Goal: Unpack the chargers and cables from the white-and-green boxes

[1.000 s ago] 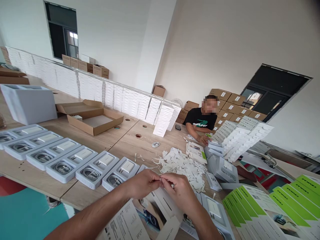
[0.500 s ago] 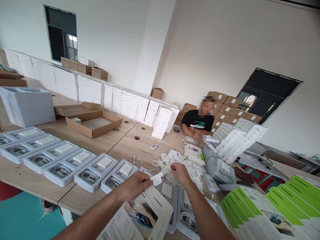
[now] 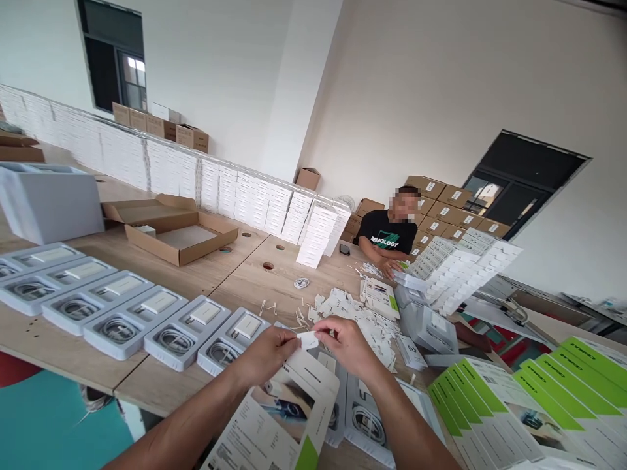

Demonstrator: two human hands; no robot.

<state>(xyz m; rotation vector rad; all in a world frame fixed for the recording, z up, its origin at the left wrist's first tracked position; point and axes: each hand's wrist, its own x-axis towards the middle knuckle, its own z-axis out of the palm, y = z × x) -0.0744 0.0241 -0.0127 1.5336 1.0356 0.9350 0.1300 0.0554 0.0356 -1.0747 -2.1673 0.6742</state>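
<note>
Left hand (image 3: 267,354) and right hand (image 3: 345,344) pinch a small white paper sticker (image 3: 308,339), probably peeling it, above the white-and-green printed carton sleeve (image 3: 279,424) on the wooden bench (image 3: 245,281), awaiting careful placement

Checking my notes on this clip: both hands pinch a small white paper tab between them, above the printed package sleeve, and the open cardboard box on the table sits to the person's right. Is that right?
One detail is off. In the head view, the open cardboard box sits to the person's left, on the wooden table. The rest holds: the left hand and right hand pinch the small white paper tab between them, above the printed package sleeve.
</note>
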